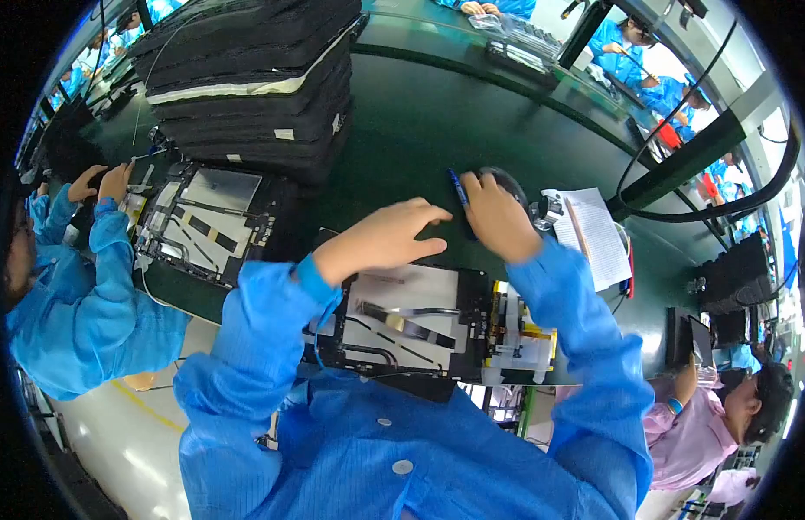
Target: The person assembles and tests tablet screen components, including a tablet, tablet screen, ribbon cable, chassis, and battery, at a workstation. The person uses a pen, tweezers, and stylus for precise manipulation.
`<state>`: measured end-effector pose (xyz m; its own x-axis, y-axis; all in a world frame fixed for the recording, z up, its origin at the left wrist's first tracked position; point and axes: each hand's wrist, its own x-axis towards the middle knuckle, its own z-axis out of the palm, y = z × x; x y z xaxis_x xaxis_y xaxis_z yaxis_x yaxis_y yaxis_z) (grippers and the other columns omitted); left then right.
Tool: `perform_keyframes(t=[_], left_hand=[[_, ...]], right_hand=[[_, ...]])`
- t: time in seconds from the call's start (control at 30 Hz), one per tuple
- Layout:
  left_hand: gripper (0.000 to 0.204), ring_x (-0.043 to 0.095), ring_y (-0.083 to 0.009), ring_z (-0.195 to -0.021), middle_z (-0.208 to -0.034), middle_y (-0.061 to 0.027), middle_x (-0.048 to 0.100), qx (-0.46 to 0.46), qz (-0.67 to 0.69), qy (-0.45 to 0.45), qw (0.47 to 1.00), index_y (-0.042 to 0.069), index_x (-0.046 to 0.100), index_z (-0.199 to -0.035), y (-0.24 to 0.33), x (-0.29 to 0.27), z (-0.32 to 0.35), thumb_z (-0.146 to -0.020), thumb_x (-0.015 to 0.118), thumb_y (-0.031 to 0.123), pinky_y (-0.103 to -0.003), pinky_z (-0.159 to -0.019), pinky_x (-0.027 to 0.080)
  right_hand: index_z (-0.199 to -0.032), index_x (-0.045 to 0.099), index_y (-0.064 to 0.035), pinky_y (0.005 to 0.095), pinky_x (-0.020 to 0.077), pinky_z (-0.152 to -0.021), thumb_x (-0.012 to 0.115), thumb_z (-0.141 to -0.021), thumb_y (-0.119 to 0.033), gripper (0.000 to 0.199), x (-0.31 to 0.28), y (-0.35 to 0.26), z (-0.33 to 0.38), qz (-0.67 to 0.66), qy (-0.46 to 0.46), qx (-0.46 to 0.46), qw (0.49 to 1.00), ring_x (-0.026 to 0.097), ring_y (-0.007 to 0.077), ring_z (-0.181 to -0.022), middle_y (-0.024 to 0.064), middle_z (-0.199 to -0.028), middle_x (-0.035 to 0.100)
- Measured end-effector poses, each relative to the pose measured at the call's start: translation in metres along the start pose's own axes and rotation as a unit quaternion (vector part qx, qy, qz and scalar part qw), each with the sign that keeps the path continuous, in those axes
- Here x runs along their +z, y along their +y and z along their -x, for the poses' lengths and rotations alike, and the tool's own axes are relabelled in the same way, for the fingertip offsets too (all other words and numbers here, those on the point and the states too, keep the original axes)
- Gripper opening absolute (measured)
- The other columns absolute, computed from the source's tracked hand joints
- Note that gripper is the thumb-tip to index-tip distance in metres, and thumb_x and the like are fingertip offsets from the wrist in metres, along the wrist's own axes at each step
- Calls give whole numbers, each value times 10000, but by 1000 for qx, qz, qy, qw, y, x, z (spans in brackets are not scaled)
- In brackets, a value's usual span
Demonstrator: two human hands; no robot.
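An opened tablet-like device (411,334) lies before me, with a pale metal plate, black flex strips and a dark circuit board showing. At its right end is a yellow-edged part (522,334) with clear film tabs. My left hand (387,238) hovers over the device's far edge, thumb and fingers apart, holding nothing. Farther right, my right hand (499,212) reaches down to the bench with curled fingers, beside a blue pen (458,186) and against a round black object (505,180). Whatever its fingertips grip, if anything, is hidden.
A tall stack of black foam trays (246,95) stands at the far left. Right of my right hand are a small metal fixture (548,211) and a printed sheet (597,238) with a pencil. Co-workers sit at both sides; another opened device (207,221) lies left.
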<state>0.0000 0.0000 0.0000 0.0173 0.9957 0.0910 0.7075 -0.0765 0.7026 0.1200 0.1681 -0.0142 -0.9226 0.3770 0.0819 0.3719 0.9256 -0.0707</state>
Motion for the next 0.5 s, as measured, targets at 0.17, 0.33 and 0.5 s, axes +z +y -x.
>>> perform_keyframes(t=[0.17,0.33,0.5], left_hand=[[519,458,-293,-1195,-1265,-165,481,26,-88,17,996,16,464,-1262,85,20,70,-829,597,270,-408,-1018,358],[933,264,-310,-1351,-1438,-188,296,-59,-126,-25,990,-30,290,-1383,61,76,109,-696,696,453,-436,-1119,176],[1049,245,-278,-1364,-1461,-175,264,-66,-155,-22,985,-32,258,-1400,46,78,108,-642,696,546,-415,-1128,170]], right_hand=[[-1316,407,-203,430,512,-801,564,-805,-60,554,44,23,-31,-57,1,-26,998,579,382,-953,211,-1076,493],[-1300,472,-125,336,504,-849,448,-850,-4,466,-34,9,17,-618,-81,30,781,558,178,-958,88,-1066,519],[-981,519,-14,322,521,-830,614,-800,35,210,-55,-20,137,-695,-12,133,707,590,119,-811,61,-947,538]])
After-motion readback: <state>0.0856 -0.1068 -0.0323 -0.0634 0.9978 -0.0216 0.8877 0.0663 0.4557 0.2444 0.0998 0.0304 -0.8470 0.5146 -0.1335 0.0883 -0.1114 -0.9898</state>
